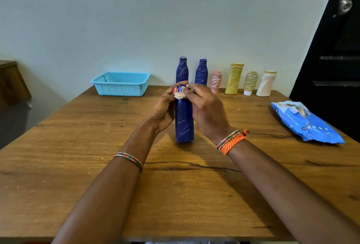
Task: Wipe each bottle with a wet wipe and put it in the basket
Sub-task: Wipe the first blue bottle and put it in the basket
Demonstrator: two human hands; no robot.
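A dark blue bottle (184, 125) with white scribbles stands upright on the wooden table (78, 165) in the middle. My left hand (164, 109) grips its neck from the left. My right hand (206, 109) presses a crumpled white wet wipe (180, 95) against the neck from the right. The light blue basket (121, 84) sits at the back left with a small dark item lying inside. Along the back edge stand two more blue bottles (182, 70) (201, 72), a pink tube (215, 81), a yellow bottle (234, 78), a pale green tube (250, 83) and a white bottle (266, 84), all scribbled.
A blue pack of wet wipes (305, 122) lies on the right side of the table. A dark door (339, 48) stands at the right. A brown piece of furniture (9, 80) is at the far left, beyond the table.
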